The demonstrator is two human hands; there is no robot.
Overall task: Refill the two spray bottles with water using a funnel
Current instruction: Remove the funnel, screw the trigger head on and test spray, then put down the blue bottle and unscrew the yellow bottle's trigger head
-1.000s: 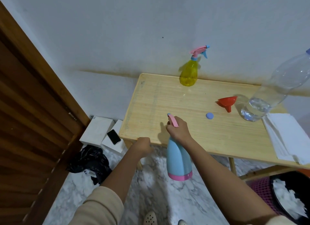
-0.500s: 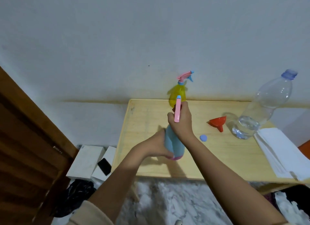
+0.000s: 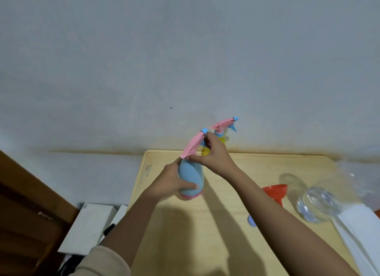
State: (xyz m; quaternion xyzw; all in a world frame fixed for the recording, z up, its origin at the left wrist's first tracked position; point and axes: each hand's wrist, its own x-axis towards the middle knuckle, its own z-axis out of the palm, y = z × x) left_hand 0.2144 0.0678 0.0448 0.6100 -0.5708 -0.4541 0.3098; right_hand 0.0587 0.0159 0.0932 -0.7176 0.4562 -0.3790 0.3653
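I hold a blue spray bottle [image 3: 190, 175] with a pink base over the left part of the wooden table [image 3: 242, 242]. My left hand [image 3: 170, 183] wraps around its body. My right hand [image 3: 213, 152] grips its pink trigger head at the neck. Behind them, by the wall, stands a yellow spray bottle [image 3: 223, 129], mostly hidden by my right hand. A red funnel [image 3: 275, 192] lies to the right, next to a clear water bottle [image 3: 317, 203] with a little water in it. A small blue cap [image 3: 251, 221] peeks out beside my right forearm.
Folded white cloths [image 3: 362, 234] lie at the table's right edge. White boxes [image 3: 88, 228] sit on the floor left of the table, beside a brown wooden door [image 3: 24, 214]. A pale wall rises right behind the table.
The blue bottle came up from below the table edge to above the table. My left hand moved from the table edge onto its body. The view tilted upward.
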